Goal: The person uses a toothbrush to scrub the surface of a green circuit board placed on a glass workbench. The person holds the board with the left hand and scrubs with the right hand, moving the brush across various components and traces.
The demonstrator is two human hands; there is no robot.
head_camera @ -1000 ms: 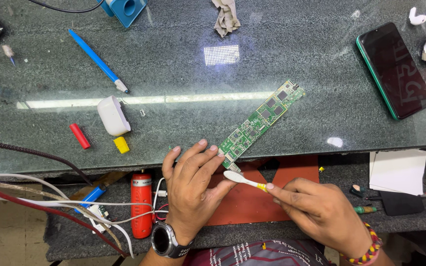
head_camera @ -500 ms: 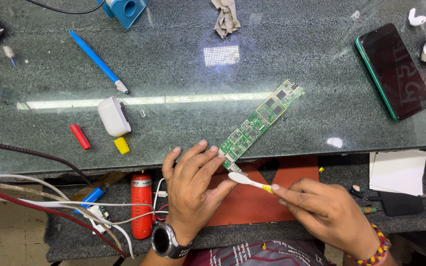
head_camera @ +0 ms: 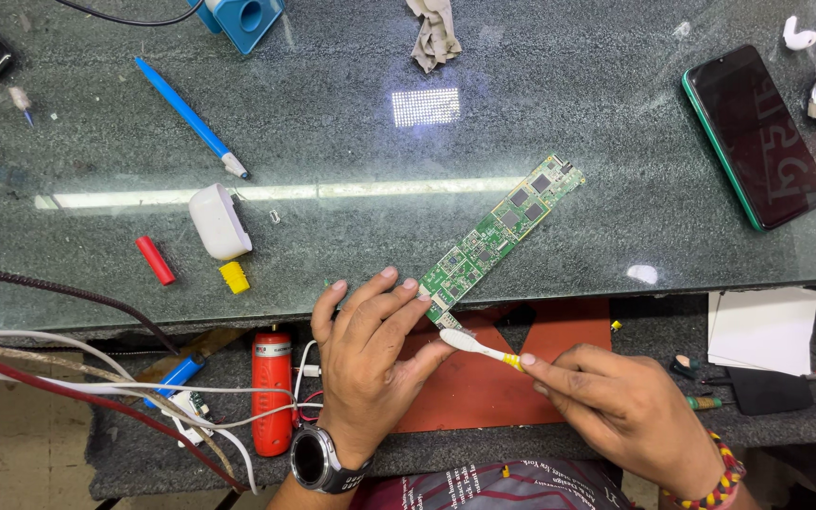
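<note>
Item: long green circuit board (head_camera: 501,238), lying slantwise on the dark glass tabletop (head_camera: 351,170), its lower end at the near edge. Change over the last second: slight; the brush head has crept from just short of the board's lower end to touch it, while the board and the left hand (head_camera: 367,364) have stayed put, which suggests the brushing of that lower end is under way rather than finished. Left hand: fingers (head_camera: 384,295) spread flat, tips pressing on the board's lower end, holding it against the tabletop. Right hand (head_camera: 620,411): fingers closed on the yellow handle of a small white-headed toothbrush (head_camera: 480,348), whose head sits just below the left fingertips. Nearby: dark phone (head_camera: 756,134) at right, blue pen (head_camera: 191,118), white charger (head_camera: 219,221), red mat (head_camera: 493,378) under the hands
</note>
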